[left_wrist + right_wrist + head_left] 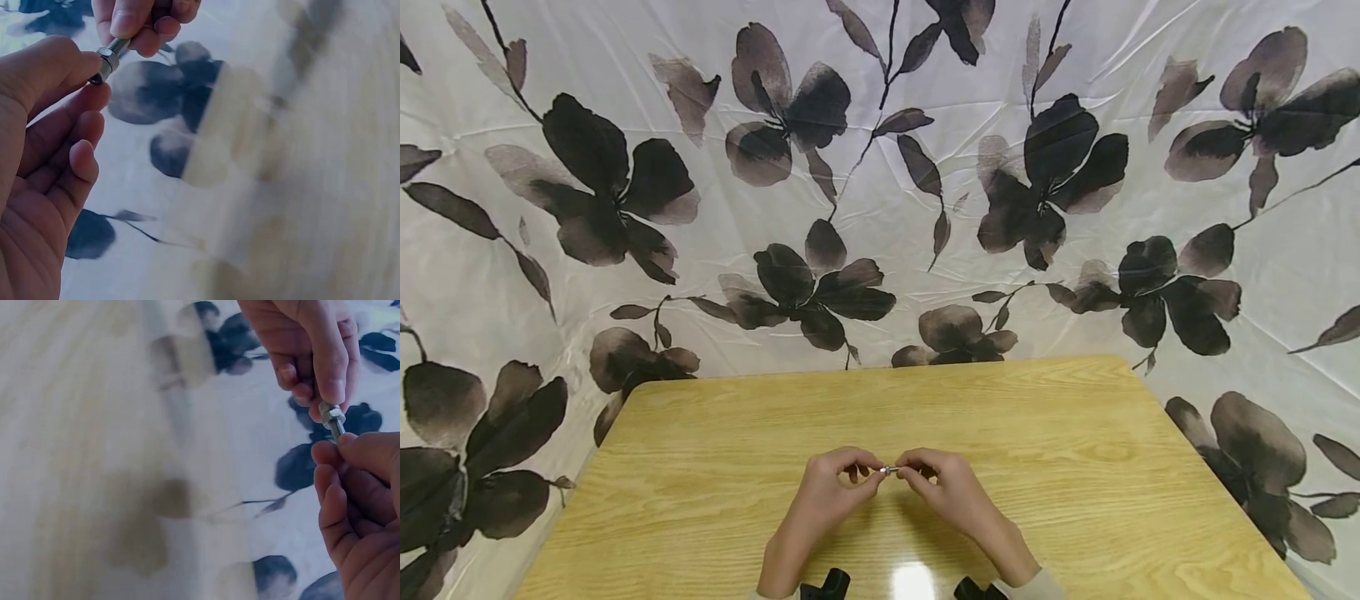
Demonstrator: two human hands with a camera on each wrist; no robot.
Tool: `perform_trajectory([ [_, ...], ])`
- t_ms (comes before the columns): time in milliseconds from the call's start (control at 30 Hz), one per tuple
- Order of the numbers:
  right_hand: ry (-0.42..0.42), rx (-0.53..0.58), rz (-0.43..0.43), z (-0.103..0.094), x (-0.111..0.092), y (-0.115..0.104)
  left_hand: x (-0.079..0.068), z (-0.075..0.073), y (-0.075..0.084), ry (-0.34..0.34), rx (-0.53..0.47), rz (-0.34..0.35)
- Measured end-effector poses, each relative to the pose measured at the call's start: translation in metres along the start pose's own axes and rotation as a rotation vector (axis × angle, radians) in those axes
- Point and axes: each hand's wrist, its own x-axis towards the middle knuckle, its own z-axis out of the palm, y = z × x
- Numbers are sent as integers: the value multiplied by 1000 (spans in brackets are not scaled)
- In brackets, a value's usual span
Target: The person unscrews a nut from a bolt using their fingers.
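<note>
- Pinching a small metal bolt (pixel 892 469) between them, both hands meet at the lower centre of the head view, above the worktop (pixel 715 425).
- Left hand (pixel 838 485): left of centre in the head view. Thumb and index finger grip the bolt's thicker end. In the left wrist view, the remaining fingers curl loosely below, apart from the metal.
- Right hand (pixel 946 492): just right of the bolt in the head view. Thumb and fingertips pinch the threaded end. In the right wrist view, this hand fills the lower right, its other fingers curled inward.
- Hex nut (pixel 331 414): silvery, around the bolt, close to the left hand's fingertips. Bare thread shows between it and the right hand. Whether the nut touches a bolt head cannot be told; fingers cover part of that end.
- Bolt lies slantwise in both wrist views: upper left in the left one, right of centre in the right one. Nearly level in the head view.
- Worktop: yellowish wood grain, rounded far corners, across the lower half of the head view. Bright glare patch (pixel 912 579) at bottom centre.
- Floral cloth (pixel 917 233): whitish, creased, dark grey and brownish blooms, behind the worktop and down both sides.
- Pale sleeves (pixel 1036 586) and black wrist devices (pixel 832 583) at the bottom edge, partly cut off.
</note>
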Motion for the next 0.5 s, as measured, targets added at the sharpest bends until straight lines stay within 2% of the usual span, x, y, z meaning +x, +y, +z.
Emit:
perform_trajectory([
  [233,70,-7,-71,-12,10,-15,12,-10,15,37,74,75],
  [367,95,4,-79,-19,15,-22,18,-13,21,69,84,122],
  [500,113,-2,-78,-24,19,-28,24,-16,24,87,77,141],
])
